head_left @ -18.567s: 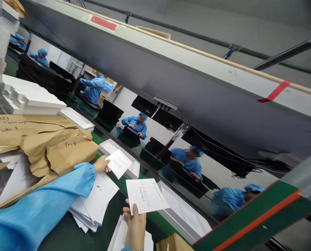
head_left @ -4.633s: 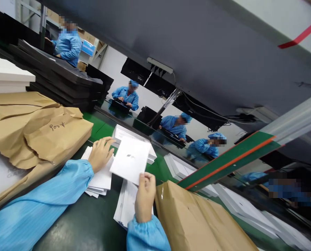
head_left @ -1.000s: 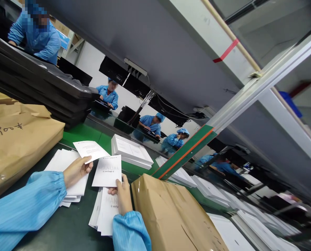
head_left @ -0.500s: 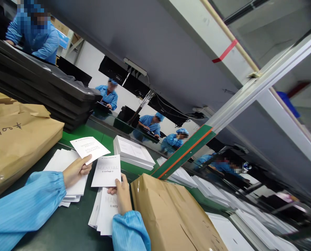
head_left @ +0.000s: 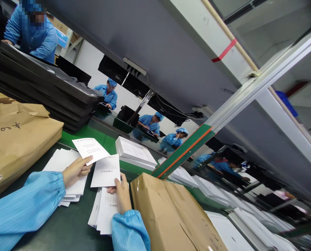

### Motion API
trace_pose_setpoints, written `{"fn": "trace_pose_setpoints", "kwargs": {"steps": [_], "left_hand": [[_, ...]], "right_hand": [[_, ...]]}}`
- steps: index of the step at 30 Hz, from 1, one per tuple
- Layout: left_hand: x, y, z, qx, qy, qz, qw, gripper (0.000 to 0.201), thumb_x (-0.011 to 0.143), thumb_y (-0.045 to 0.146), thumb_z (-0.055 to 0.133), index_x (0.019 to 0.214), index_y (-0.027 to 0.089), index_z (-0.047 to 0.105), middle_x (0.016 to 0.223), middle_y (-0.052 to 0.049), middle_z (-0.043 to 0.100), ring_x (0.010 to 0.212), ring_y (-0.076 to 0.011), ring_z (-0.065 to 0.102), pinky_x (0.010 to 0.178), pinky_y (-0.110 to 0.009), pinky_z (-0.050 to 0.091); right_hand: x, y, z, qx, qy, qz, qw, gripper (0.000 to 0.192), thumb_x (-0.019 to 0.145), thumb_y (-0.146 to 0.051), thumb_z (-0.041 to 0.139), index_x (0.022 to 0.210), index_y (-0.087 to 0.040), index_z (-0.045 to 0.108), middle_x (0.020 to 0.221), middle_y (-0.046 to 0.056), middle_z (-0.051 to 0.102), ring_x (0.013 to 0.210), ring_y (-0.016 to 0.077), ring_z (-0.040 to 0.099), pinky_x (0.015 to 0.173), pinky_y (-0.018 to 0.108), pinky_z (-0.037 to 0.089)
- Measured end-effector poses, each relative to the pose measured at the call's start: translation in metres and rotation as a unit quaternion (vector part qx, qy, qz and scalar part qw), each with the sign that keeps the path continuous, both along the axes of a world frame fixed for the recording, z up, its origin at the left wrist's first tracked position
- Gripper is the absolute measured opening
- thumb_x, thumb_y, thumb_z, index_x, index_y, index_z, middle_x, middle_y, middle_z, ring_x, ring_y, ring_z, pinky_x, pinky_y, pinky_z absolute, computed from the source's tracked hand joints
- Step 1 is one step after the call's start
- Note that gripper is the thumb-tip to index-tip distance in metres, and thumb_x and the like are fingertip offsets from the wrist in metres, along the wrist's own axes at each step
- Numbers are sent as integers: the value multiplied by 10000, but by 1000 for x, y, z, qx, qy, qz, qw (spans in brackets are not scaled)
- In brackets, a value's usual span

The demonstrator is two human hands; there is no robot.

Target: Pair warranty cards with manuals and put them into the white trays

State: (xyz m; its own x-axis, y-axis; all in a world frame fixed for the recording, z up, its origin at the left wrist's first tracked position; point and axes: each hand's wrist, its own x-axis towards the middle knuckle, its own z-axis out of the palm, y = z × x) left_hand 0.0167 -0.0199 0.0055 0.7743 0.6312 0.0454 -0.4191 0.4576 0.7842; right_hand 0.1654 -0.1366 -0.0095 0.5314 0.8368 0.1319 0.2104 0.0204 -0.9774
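My left hand point(head_left: 77, 169) pinches a white warranty policy leaflet point(head_left: 90, 147) by its lower edge. My right hand point(head_left: 122, 191) grips a white manual point(head_left: 105, 172) at its lower right corner, thumb on top. The leaflet's right corner meets or slightly overlaps the manual's top edge; whether they touch I cannot tell. Below my left hand lies a stack of white leaflets point(head_left: 58, 161). Beneath my right hand is a stack of manuals point(head_left: 106, 218), its top cover partly hidden by the hand.
Brown paper packages flank the stacks, one on the left point(head_left: 21, 136) and one on the right point(head_left: 168, 209). Beyond the hands sits an open white box point(head_left: 137, 152). Black trays point(head_left: 45, 94) are piled at the far left. A slanted post point(head_left: 183, 151) rises at right. Several co-workers in blue sit beyond.
The warranty leaflet has shifted slightly right and down, closer to the manual. The white box beyond has moved a little to the right. Both hands keep their hold.
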Motion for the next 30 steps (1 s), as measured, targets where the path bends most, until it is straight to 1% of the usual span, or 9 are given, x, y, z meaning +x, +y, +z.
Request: {"fn": "trace_pose_setpoints", "kwargs": {"steps": [6, 18, 25, 30], "left_hand": [[0, 0, -1, 3, 0, 2, 1000, 212, 728, 339, 460, 785, 140, 414, 466, 101, 166, 383, -6, 93, 377, -160, 39], [2, 2, -5, -6, 0, 4, 1000, 229, 707, 335, 487, 796, 134, 421, 470, 101, 178, 383, -5, 99, 371, -155, 46], [2, 1, -3, 2, 6, 5, 1000, 221, 697, 341, 492, 747, 142, 408, 451, 102, 183, 373, -6, 104, 368, -159, 46], [2, 1, -3, 9, 7, 4, 1000, 219, 705, 337, 482, 758, 137, 412, 446, 103, 192, 375, -9, 104, 369, -165, 47]], "right_hand": [[-1, 0, 1, -4, 0, -4, 1000, 277, 739, -370, 396, 927, -167, 401, 415, -56, 470, 416, 118, 504, 413, 186, 339], [2, 1, -1, -10, 0, -8, 1000, 251, 737, -298, 381, 949, -164, 393, 407, -57, 467, 403, 106, 502, 406, 175, 346], [2, 2, -1, -15, 6, -11, 1000, 262, 725, -308, 395, 944, -163, 391, 407, -54, 475, 403, 108, 508, 400, 171, 352], [2, 2, -1, -16, 2, -11, 1000, 272, 719, -334, 412, 928, -161, 401, 403, -57, 466, 408, 110, 512, 400, 170, 348]]}}
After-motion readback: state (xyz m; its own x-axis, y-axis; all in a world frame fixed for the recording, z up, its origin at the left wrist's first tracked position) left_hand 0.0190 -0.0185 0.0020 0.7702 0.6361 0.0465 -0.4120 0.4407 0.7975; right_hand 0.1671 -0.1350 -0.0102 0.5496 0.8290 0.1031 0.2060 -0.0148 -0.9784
